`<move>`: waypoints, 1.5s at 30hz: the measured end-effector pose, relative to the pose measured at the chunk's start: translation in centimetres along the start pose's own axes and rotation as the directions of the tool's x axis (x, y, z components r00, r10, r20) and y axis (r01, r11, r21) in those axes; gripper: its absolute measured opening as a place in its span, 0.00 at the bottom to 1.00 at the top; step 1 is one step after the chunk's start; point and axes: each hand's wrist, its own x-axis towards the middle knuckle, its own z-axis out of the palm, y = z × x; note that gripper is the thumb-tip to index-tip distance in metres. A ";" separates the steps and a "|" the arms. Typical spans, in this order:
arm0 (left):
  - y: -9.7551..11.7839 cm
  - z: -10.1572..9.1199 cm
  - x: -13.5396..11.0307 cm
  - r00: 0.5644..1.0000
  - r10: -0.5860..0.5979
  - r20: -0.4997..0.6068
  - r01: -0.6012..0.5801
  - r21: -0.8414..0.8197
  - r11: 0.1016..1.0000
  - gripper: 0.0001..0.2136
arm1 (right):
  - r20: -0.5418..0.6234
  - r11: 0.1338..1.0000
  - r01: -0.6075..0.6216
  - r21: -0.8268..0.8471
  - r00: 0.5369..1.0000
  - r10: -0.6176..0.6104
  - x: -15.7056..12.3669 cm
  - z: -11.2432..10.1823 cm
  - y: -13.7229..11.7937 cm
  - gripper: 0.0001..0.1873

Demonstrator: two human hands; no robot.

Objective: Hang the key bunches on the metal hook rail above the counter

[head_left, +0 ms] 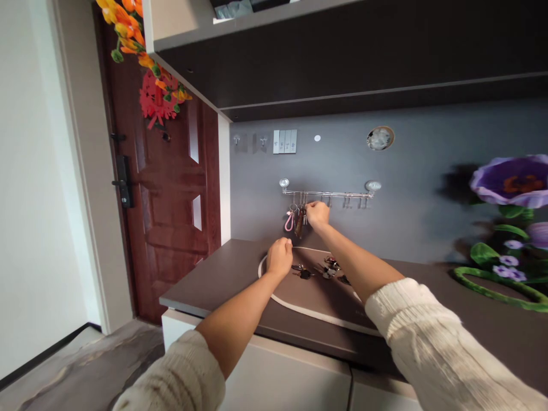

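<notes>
My right hand reaches up to the chrome hook rail on the grey wall, its fingers pinched on a bunch of keys hanging from a hook. A pink key strap hangs just left of it. My left hand is curled into a loose fist over the left rim of the brown oval tray on the counter; what it holds, if anything, is hidden. Several loose keys lie in the tray between my forearms.
A dark counter tops white cabinets. A red-brown door with a black handle stands to the left. Dark cupboards hang overhead. Light switches sit above the rail. Large purple artificial flowers stand at the right.
</notes>
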 end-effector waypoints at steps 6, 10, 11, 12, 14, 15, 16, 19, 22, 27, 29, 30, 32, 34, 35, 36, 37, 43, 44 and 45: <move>-0.2 0.1 0.1 1.000 0.008 0.000 -0.008 -0.018 1.000 0.14 | 0.005 1.000 0.024 -0.002 1.000 -0.024 -0.5 0.2 0.8 0.11; -0.2 0.1 0.1 1.000 0.009 -0.003 -0.009 -0.019 1.000 0.14 | 0.020 1.000 0.019 0.010 1.000 -0.019 -0.3 0.4 1.3 0.12; -0.2 0.1 0.1 1.000 0.010 0.000 -0.010 -0.021 1.000 0.14 | 0.036 1.000 0.023 0.008 0.999 -0.024 -0.4 0.3 1.4 0.12; -0.3 0.1 0.2 1.000 0.013 0.004 -0.013 -0.024 1.000 0.14 | 0.052 1.000 0.027 0.004 0.998 -0.028 -0.5 0.2 1.5 0.12; -0.3 0.1 0.2 1.000 0.019 0.013 -0.019 -0.030 0.999 0.14 | 0.070 0.999 0.034 -0.004 0.997 -0.033 -1.0 -0.1 1.6 0.12; -0.3 0.1 0.2 1.000 0.023 0.016 -0.023 -0.034 0.999 0.14 | 0.072 0.999 0.036 -0.006 0.997 -0.035 -1.3 -0.3 1.7 0.13; -0.3 0.1 0.2 0.999 0.027 0.018 -0.026 -0.037 0.999 0.14 | 0.072 0.999 0.039 -0.004 0.997 -0.038 -1.8 -0.5 1.8 0.13; -0.2 -0.1 0.1 0.999 0.036 0.022 -0.035 -0.044 0.998 0.14 | 0.080 0.998 0.056 0.009 0.995 -0.057 -3.5 -1.5 2.2 0.13; -0.1 -0.3 0.0 0.999 0.037 0.035 -0.035 -0.054 0.998 0.14 | 0.117 0.996 0.084 0.033 0.989 -0.087 -5.6 -2.7 2.6 0.12; -0.1 -0.5 -0.2 0.996 0.063 0.067 -0.056 -0.110 0.992 0.13 | 0.196 0.988 0.147 0.043 0.969 -0.152 -9.0 -5.0 3.4 0.10; -0.2 -0.4 -0.2 0.994 0.069 0.082 -0.058 -0.136 0.989 0.13 | 0.228 0.984 0.174 0.022 0.958 -0.175 -10.3 -5.8 3.8 0.10; -0.2 -0.4 -0.2 0.994 0.070 0.089 -0.056 -0.148 0.987 0.13 | 0.248 0.982 0.188 0.008 0.951 -0.184 -11.0 -6.2 4.1 0.10; -0.3 -0.4 -0.3 0.992 0.071 0.108 -0.051 -0.176 0.983 0.11 | 0.303 0.976 0.214 -0.032 0.933 -0.194 -12.1 -6.8 4.6 0.10; -0.4 -0.4 -0.4 0.987 0.078 0.140 -0.048 -0.204 0.978 0.09 | 0.364 0.966 0.247 -0.078 0.909 -0.203 -13.0 -7.2 5.1 0.10; -0.5 -0.4 -0.5 0.983 0.087 0.161 -0.051 -0.214 0.975 0.09 | 0.387 0.959 0.265 -0.099 0.898 -0.208 -13.3 -7.2 5.3 0.10; -0.6 -0.4 -0.5 0.979 0.099 0.180 -0.059 -0.217 0.974 0.08 | 0.406 0.952 0.283 -0.118 0.888 -0.214 -13.5 -7.3 5.5 0.10; -0.6 -0.5 -0.6 0.974 0.114 0.197 -0.071 -0.212 0.975 0.08 | 0.420 0.944 0.301 -0.135 0.880 -0.221 -13.6 -7.3 5.6 0.10; -1.0 -0.8 -0.8 0.921 0.243 0.305 -0.210 -0.138 0.968 0.10 | 0.463 0.905 0.376 -0.196 0.850 -0.253 -13.5 -6.8 5.7 0.11; -1.0 -0.9 -0.8 0.907 0.263 0.329 -0.233 -0.128 0.964 0.10 | 0.465 0.903 0.378 -0.205 0.849 -0.250 -13.6 -6.8 5.6 0.11; -1.0 -0.9 -0.8 0.894 0.279 0.351 -0.253 -0.117 0.960 0.10 | 0.467 0.901 0.376 -0.215 0.850 -0.244 -13.6 -6.9 5.5 0.11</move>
